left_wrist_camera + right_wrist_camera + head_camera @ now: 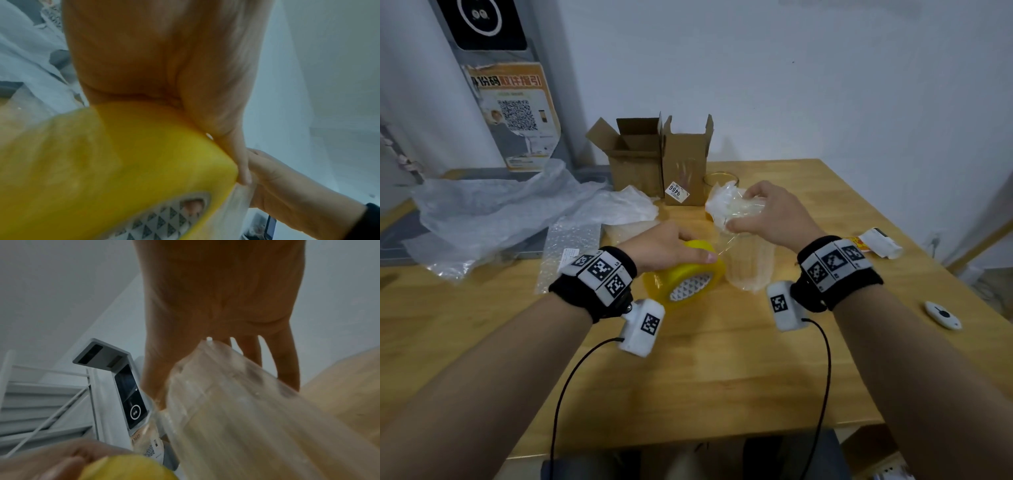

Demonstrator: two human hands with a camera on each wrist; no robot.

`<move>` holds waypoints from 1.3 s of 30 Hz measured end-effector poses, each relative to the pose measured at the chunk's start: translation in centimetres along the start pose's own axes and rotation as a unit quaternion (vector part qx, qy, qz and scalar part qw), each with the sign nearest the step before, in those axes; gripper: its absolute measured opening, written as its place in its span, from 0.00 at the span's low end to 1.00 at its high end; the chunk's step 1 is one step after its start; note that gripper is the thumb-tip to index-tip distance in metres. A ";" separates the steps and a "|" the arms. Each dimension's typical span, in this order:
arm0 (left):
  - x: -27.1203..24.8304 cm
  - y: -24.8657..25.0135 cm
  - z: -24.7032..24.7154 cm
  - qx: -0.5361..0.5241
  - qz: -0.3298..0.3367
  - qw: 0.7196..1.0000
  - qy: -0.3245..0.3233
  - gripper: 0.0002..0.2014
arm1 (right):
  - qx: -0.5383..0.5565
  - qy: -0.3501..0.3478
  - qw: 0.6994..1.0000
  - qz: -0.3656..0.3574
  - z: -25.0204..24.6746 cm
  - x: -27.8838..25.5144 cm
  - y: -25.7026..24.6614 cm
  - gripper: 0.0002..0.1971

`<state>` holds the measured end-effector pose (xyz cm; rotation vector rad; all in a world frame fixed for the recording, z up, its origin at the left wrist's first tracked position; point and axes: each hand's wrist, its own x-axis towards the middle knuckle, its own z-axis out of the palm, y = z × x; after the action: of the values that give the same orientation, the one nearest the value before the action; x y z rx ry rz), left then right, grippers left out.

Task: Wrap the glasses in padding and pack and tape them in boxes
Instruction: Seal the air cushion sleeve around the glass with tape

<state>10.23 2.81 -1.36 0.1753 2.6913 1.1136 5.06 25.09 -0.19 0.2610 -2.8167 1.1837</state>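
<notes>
My left hand (pixel 674 248) grips a yellow tape roll (pixel 685 275) just above the table, its thumb on the roll's top edge; the roll (pixel 123 162) fills the left wrist view. A clear strip of tape runs from the roll to a glass wrapped in ribbed air-cushion padding (pixel 748 263), standing upright to the roll's right. My right hand (pixel 763 212) grips the top of that wrapped glass (pixel 236 410), fingers over crumpled white padding (pixel 726 205). A bare glass (pixel 719 181) stands behind it. Two open cardboard boxes (pixel 640 161) (pixel 686 161) stand at the table's back.
Bubble wrap (pixel 571 250) and loose plastic sheeting (pixel 500 209) cover the table's left side. A small white packet (pixel 880 241) and a white oval device (pixel 941 315) lie near the right edge. Bare wooden table (pixel 705 377) stretches in front of my hands.
</notes>
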 end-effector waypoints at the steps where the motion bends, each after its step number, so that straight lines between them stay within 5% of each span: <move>1: 0.1 0.2 -0.2 0.016 -0.003 1.000 0.012 0.19 | 0.008 -0.003 1.000 -0.009 -0.1 0.1 0.3 0.29; 5: 1.0 0.9 -0.8 0.113 0.006 0.993 0.039 0.35 | 0.039 -0.010 0.999 -0.037 -0.3 0.5 1.3 0.24; 11: 2.8 1.1 -1.8 0.216 0.001 0.975 0.044 0.36 | 0.062 -0.036 0.996 -0.051 -0.9 1.1 2.5 0.22; 20: 2.8 -2.1 -2.8 0.197 0.033 0.978 -0.065 0.35 | 0.107 -0.086 0.987 -0.080 -2.6 1.8 4.7 0.19; 24: 3.3 -1.6 -3.5 0.256 0.061 0.965 -0.002 0.32 | 0.109 -0.134 0.978 -0.112 -2.7 2.0 4.3 0.18; 31: 5.1 0.2 -7.0 0.405 0.111 0.899 0.124 0.30 | 0.108 -0.168 0.969 -0.144 -1.6 2.8 3.2 0.17; 39: 8.6 1.3 -5.6 0.360 0.178 0.906 0.136 0.24 | 0.133 -0.189 0.961 -0.154 -1.5 2.5 3.3 0.15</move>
<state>0.51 1.60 2.02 0.6987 3.2902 0.1415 1.97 28.08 -1.11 1.0034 -2.7480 1.5700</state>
